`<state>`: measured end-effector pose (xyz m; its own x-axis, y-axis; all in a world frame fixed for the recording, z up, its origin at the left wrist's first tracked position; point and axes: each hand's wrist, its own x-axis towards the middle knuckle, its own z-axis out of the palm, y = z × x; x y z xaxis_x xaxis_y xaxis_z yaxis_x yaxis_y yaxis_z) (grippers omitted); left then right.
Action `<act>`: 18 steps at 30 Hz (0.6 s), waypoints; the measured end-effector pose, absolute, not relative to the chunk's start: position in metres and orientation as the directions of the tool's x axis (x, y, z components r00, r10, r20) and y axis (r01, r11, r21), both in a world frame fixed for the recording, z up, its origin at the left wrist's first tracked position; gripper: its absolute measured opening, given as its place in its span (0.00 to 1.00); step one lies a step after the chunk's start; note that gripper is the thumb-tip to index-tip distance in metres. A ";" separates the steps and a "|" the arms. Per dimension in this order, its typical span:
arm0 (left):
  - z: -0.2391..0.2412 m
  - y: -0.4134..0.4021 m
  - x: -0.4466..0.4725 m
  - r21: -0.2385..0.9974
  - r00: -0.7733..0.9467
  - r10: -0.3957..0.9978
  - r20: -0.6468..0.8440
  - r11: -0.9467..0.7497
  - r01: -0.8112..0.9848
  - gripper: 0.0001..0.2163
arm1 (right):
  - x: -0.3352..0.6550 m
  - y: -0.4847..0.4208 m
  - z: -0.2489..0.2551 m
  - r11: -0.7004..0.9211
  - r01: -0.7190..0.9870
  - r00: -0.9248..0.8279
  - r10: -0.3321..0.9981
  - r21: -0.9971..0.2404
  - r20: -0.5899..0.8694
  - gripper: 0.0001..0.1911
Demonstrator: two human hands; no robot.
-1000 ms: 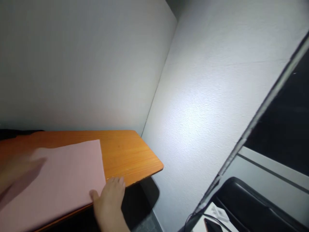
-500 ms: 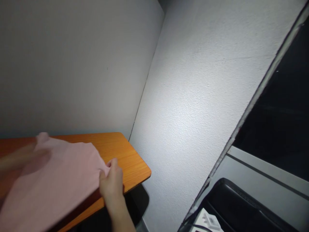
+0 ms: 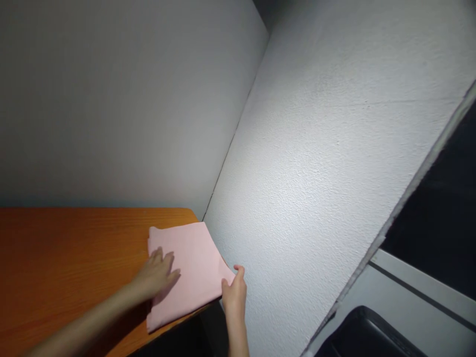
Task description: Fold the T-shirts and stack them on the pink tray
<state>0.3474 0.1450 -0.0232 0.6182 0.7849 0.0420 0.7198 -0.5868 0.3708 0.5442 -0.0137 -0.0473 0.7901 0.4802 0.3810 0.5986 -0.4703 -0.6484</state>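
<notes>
A folded pink cloth (image 3: pixel 193 258) lies at the right end of the wooden table, its edges roughly squared. On its left part rests my left hand (image 3: pixel 158 272), palm down with the fingers spread. My right hand (image 3: pixel 234 292) pinches the cloth's right corner between thumb and fingers, at the table's corner. That corner is drawn out to a point toward the right hand. Whether the cloth is a garment I cannot tell.
The orange-brown wooden table (image 3: pixel 74 253) runs off to the left, against a grey wall (image 3: pixel 104 109). Close to its right end stands a white textured wall (image 3: pixel 297 173). At lower right is a black padded object (image 3: pixel 364 332) below a dark window (image 3: pixel 442 208).
The pink cloth has moved right to the table's end and now lies flatter and smaller. My left hand has come down onto it; my right hand has shifted right, holding its corner.
</notes>
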 end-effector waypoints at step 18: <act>-0.046 0.100 0.346 0.526 0.742 0.661 0.108 -0.672 0.521 0.39 | 0.489 0.044 -0.069 -0.326 0.945 0.309 0.903 0.007 0.300 0.29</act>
